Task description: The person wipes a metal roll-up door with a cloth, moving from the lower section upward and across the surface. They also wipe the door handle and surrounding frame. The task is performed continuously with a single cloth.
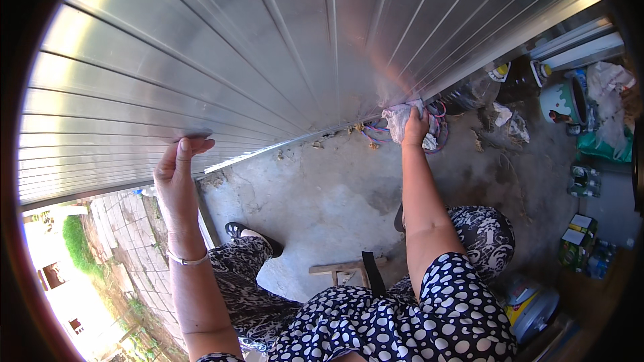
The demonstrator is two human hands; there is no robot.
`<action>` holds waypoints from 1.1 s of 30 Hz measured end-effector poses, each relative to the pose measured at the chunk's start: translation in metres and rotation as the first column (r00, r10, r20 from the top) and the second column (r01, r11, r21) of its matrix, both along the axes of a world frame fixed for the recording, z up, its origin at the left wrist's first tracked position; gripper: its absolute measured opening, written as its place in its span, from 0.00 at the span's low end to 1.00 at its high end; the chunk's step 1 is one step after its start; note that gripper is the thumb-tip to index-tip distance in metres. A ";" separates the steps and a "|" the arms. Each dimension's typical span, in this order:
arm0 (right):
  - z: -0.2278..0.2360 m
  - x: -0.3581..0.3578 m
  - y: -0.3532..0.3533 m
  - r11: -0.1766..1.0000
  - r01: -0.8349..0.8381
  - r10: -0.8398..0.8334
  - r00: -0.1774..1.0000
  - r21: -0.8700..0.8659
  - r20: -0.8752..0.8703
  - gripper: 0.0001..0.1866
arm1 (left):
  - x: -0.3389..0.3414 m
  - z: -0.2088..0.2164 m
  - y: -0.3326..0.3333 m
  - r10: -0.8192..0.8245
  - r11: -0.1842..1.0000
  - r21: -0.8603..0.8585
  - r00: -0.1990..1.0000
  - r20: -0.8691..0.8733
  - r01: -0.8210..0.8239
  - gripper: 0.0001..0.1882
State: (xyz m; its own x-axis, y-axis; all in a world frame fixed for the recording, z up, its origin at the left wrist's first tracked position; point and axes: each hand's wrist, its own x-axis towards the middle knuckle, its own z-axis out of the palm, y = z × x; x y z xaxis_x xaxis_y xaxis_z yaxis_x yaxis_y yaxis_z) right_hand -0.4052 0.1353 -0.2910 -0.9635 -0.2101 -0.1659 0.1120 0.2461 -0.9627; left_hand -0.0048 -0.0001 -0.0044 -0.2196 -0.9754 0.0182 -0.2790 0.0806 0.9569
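In front of me stands a large ribbed metal shutter or door panel (288,47), silvery grey. Low on it, near the bottom edge, my right hand (417,129) grips a crumpled pale cloth (396,119) that touches the panel. A coil of blue and pink cord or hose (439,127) lies on the floor right behind that hand. Further left, my left hand (180,177) is raised with its fingers stretched out against the ribs, and nothing shows in it. A bracelet (188,259) circles that wrist.
Under me is a wooden stool (342,269) on the concrete floor (295,188). Along the right are a teal and white bucket (562,102), large dark bottles (520,80), a green bag (600,146), packs of bottles (585,181) and a yellow-labelled tub (533,310). Outdoor paving (137,234) lies left.
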 end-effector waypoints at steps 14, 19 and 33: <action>-0.065 0.016 0.001 0.910 -0.274 0.286 0.958 0.312 0.008 0.30 | -0.006 0.008 0.000 -0.034 0.999 -0.007 0.999 0.019 0.035 0.16; -0.055 0.067 -0.019 0.906 -0.308 0.297 0.951 0.291 0.082 0.24 | -0.003 0.005 -0.001 -0.047 0.999 -0.007 0.999 -0.008 0.047 0.15; -0.077 0.222 -0.088 0.902 -0.364 0.251 0.880 0.232 0.404 0.35 | -0.002 0.023 0.005 -0.137 0.987 0.084 0.990 -0.029 0.139 0.13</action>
State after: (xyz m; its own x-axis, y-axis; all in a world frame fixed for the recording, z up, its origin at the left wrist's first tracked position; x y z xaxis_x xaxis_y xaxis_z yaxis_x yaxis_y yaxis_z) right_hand -0.1835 0.0471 -0.3684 -0.7202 -0.3732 -0.5848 0.3036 0.5884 -0.7494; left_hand -0.0065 0.0051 0.0182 -0.3530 -0.9339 -0.0573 -0.2491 0.0348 0.9679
